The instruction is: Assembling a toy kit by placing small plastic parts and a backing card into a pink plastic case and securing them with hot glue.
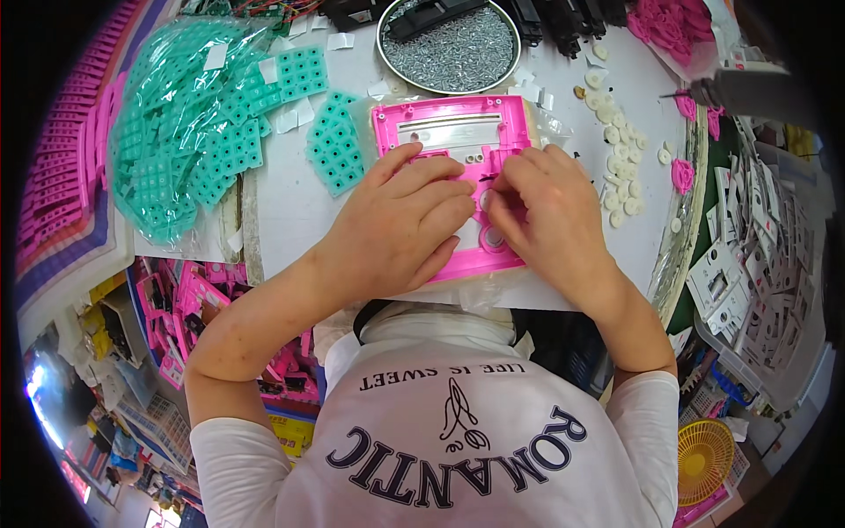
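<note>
A pink plastic housing (440,107) lies open side up on the table in front of me, with a silvery strip window along its far part. Across its left side rests my left hand (400,224), palm down, fingers stretched over the housing and slightly apart. My right hand (553,204) bends over the right side, thumb and forefinger pinched close together at the housing's middle. Whatever sits in that pinch is hidden by the fingers. A small black piece (487,177) shows between the two hands. Below it are round openings in the pink plastic.
Teal button pads (224,150) fill a plastic bag at left; a loose pad (334,145) lies nearer. Behind the housing stands a round tin (380,55) of screws. Cream discs (620,150) lie at right, beneath a dark tool (748,92). White panels (731,273) fill a bin.
</note>
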`<action>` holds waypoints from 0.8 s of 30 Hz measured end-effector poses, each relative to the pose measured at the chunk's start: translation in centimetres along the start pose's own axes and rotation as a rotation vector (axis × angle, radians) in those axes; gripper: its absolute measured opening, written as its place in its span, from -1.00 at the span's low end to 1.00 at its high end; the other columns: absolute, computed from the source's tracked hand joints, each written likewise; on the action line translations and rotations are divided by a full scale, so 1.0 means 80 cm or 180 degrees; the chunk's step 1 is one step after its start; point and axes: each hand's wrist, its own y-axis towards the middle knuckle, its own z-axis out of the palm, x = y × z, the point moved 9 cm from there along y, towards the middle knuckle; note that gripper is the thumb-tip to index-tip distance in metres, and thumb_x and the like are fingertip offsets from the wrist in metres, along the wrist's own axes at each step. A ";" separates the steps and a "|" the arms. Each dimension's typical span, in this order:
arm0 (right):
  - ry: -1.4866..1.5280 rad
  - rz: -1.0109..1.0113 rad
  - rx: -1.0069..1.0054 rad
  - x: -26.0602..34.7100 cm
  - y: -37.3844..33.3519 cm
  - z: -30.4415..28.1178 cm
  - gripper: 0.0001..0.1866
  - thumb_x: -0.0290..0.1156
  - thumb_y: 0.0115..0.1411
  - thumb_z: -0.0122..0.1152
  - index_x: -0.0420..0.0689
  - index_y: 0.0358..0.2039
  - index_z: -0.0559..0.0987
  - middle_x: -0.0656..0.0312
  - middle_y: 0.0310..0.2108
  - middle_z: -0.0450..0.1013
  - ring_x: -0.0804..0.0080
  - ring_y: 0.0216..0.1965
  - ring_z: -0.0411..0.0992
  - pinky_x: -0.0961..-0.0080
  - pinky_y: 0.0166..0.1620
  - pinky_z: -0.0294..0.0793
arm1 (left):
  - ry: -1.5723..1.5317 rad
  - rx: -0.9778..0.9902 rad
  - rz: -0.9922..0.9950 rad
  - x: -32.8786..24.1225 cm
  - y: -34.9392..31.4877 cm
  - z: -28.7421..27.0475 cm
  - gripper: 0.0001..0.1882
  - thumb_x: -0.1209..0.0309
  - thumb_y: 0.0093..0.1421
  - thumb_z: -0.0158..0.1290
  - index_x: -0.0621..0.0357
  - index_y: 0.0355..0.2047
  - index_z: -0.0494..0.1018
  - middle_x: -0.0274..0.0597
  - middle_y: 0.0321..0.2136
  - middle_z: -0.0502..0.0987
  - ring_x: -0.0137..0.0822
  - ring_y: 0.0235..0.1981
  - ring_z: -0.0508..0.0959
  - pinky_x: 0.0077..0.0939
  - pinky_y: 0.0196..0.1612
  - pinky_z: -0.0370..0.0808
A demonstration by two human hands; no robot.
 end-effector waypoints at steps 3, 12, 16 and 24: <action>-0.0117 0.0136 0.0008 0.001 -0.003 0.000 -0.86 -0.44 0.00 0.33 -0.09 -0.47 0.50 0.24 -0.49 0.45 0.20 -0.37 0.41 0.22 -0.25 0.26 | -0.0030 -0.0037 0.0000 0.000 0.000 -0.002 -0.57 0.45 -0.01 0.22 0.17 -0.09 0.44 -0.14 -0.01 0.55 -0.04 0.11 0.47 0.12 0.25 0.28; 0.0531 0.0545 0.0061 -0.019 0.002 -0.019 -0.83 -0.48 0.07 0.35 -0.11 -0.41 0.49 0.29 -0.48 0.47 0.44 -0.49 0.37 0.40 -0.30 0.28 | 0.0929 -0.0871 -0.0510 0.086 0.080 -0.061 -0.84 0.39 0.08 0.21 0.12 -0.32 0.52 -0.18 -0.36 0.55 -0.05 -0.30 0.54 -0.15 -0.20 0.44; 0.1805 0.0402 -0.2104 -0.063 -0.015 -0.128 -0.84 -0.68 0.18 0.30 -0.17 -0.35 0.49 0.30 -0.47 0.43 0.69 -0.47 0.29 0.71 -0.45 0.26 | 0.1535 -0.0098 -0.0950 0.140 0.110 -0.037 -0.84 0.31 0.03 0.15 0.12 -0.45 0.61 -0.09 -0.40 0.60 -0.01 -0.23 0.59 -0.07 -0.12 0.47; 0.3727 -0.1770 -0.0614 -0.021 0.131 -0.182 -0.39 -0.01 0.24 0.22 -0.22 0.11 0.42 0.04 -0.10 0.55 0.02 -0.03 0.52 0.22 0.00 0.57 | 0.1172 0.0361 -0.0689 0.142 0.120 -0.015 -0.80 0.36 0.16 -0.01 0.17 -0.47 0.55 -0.02 -0.47 0.60 0.03 -0.33 0.61 -0.03 -0.24 0.46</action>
